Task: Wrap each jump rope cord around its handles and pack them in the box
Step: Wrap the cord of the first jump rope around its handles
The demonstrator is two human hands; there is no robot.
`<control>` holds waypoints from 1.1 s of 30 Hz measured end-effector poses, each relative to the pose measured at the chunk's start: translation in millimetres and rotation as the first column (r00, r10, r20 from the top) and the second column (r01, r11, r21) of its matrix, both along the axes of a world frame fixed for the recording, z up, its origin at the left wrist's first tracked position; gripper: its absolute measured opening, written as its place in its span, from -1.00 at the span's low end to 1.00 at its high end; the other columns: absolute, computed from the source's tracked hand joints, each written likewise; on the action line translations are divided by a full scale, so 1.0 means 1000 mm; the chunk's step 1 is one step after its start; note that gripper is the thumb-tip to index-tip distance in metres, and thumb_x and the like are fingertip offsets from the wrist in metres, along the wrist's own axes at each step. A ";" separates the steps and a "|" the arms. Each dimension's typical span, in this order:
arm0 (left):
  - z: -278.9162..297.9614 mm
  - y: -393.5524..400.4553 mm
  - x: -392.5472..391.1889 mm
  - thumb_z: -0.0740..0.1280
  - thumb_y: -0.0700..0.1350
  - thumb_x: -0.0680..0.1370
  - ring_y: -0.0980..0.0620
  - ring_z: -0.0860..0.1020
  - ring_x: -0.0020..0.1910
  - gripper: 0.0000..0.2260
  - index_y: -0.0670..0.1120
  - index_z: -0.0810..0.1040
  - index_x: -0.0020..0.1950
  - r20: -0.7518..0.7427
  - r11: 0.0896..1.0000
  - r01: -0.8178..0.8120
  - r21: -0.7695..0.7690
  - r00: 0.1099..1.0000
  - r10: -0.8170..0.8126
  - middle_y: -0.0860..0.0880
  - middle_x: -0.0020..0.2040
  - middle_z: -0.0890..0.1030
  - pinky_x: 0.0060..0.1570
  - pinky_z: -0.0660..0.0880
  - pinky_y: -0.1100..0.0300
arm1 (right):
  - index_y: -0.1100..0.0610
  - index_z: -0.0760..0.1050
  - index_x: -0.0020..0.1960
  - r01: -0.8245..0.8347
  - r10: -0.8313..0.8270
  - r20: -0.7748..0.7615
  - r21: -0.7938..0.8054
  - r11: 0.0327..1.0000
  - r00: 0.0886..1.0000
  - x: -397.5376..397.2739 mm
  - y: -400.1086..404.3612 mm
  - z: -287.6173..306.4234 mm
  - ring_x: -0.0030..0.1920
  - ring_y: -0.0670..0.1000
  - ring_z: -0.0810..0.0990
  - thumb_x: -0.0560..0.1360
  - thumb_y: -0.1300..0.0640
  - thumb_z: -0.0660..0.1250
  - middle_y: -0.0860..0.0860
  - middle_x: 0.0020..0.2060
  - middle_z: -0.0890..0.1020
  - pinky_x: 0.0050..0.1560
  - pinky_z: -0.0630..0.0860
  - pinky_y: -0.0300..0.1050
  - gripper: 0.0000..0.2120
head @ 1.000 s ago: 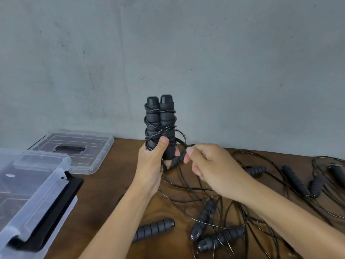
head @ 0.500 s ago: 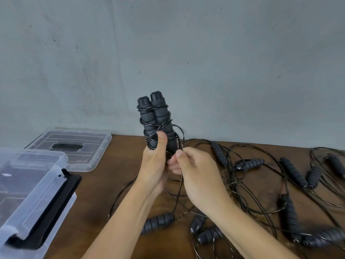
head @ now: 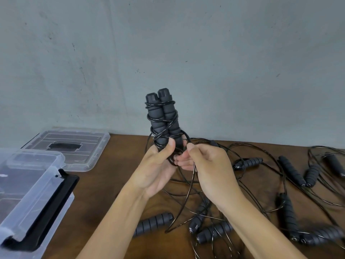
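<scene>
My left hand (head: pixel 158 171) grips the lower end of two black foam jump rope handles (head: pixel 162 118), held upright side by side above the table. Thin black cord is wound around them in several crossing turns. My right hand (head: pixel 209 169) is right beside them and pinches the loose cord (head: pixel 192 176), which hangs down to the table from the fingers. A small loop of cord sits between the two hands at the base of the handles. The clear plastic box (head: pixel 28 193) with a black latch stands at the left edge.
A clear lid (head: pixel 74 146) lies flat behind the box by the grey wall. Several loose black handles (head: pixel 153 224) and tangled cords (head: pixel 261 184) spread over the brown table (head: pixel 104 193) from the centre to the right edge.
My right hand has come in from the right to the base of the handles and brought the cord with it. The handle bundle has stayed upright in my left hand.
</scene>
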State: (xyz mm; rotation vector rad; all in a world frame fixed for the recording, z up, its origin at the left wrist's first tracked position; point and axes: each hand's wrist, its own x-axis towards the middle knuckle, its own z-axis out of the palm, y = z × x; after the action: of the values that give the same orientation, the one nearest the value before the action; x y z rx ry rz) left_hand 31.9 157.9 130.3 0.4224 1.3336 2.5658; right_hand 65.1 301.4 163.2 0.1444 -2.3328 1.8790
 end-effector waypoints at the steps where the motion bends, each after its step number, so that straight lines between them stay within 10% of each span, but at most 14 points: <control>1: 0.000 0.003 0.001 0.20 -0.07 0.72 -0.03 0.58 -0.01 -0.67 -0.29 0.46 0.36 0.012 1.000 -0.015 0.005 1.000 0.015 -0.10 -0.03 0.60 0.03 0.56 0.10 | 0.08 0.66 -0.18 0.019 -0.019 -0.014 0.035 0.999 1.000 0.002 -0.001 0.000 -0.16 -0.04 0.74 0.69 0.08 0.23 -0.04 -0.24 0.74 0.04 0.67 0.09 -0.66; 5: 0.004 0.016 0.007 0.27 0.05 0.64 -0.01 0.44 -0.32 -0.59 -0.31 0.50 0.22 0.052 0.988 -0.155 -0.025 0.986 0.157 -0.13 -0.26 0.43 -0.28 0.46 0.13 | 0.02 0.65 -0.15 0.058 -0.051 -0.045 0.192 0.980 0.998 0.014 -0.008 -0.002 -0.17 -0.19 0.67 0.68 0.02 0.20 -0.11 -0.27 0.70 -0.01 0.61 -0.19 -0.67; 10: 0.003 0.025 0.009 0.34 0.13 0.54 -0.10 0.54 0.02 -0.47 -0.27 0.58 0.30 0.084 0.958 -0.282 -0.060 0.955 0.286 -0.17 0.05 0.59 0.01 0.56 0.10 | 0.01 0.64 -0.15 0.066 -0.050 -0.063 0.284 0.957 0.997 0.017 -0.018 -0.004 -0.13 -0.26 0.61 0.68 0.04 0.21 -0.17 -0.27 0.67 -0.15 0.42 -0.46 -0.69; 15: -0.001 0.025 0.009 0.30 0.17 0.55 -0.06 0.66 0.22 -0.52 -0.13 0.67 0.29 0.082 0.941 -0.306 -0.144 0.944 0.320 -0.11 0.21 0.72 0.14 0.61 0.11 | 0.07 0.68 -0.16 -0.008 0.011 -0.012 0.227 0.974 1.000 0.010 -0.017 -0.009 -0.24 -0.19 0.62 0.67 0.06 0.24 -0.12 -0.30 0.69 -0.23 0.42 -0.39 -0.68; 23: -0.001 0.024 0.013 0.26 0.39 0.45 -0.12 0.59 -0.14 -0.46 0.04 0.78 0.09 0.103 0.960 -0.233 -0.153 0.963 0.250 -0.19 0.09 0.58 -0.32 0.54 0.15 | 0.28 0.71 -0.10 -0.053 0.100 0.264 -0.181 0.982 0.959 0.005 -0.008 -0.009 -0.41 -0.27 0.58 0.63 0.03 0.36 -0.06 -0.39 0.68 -0.37 0.43 -0.46 -0.66; 28: -0.007 0.025 0.011 0.14 0.46 0.52 -0.22 0.61 0.27 -0.31 0.00 0.68 0.34 0.162 0.963 -0.195 -0.184 0.961 0.225 -0.28 0.29 0.64 0.38 0.42 -0.27 | 0.10 0.62 0.05 -0.025 0.083 0.334 -0.173 0.985 0.939 -0.001 -0.006 -0.015 -0.26 -0.22 0.65 0.58 -0.12 0.39 0.03 -0.13 0.76 -0.26 0.49 -0.36 -0.72; 33: -0.012 0.030 0.015 0.13 0.38 0.51 0.03 0.67 0.25 -0.36 -0.06 0.67 0.26 0.148 0.970 -0.113 -0.214 0.978 0.147 -0.07 0.22 0.73 0.21 0.57 0.07 | -0.07 0.52 0.24 -0.120 0.191 0.248 -0.276 0.954 0.950 -0.005 -0.001 -0.023 -0.02 -0.15 0.70 0.61 -0.02 0.38 -0.07 0.01 0.73 0.03 0.63 -0.16 -0.78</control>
State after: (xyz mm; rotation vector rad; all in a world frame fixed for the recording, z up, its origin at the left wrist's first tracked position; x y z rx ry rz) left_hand 47.0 187.6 118.7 0.0881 1.5909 2.4663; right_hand 60.4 300.7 140.5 0.0452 -2.2667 2.4007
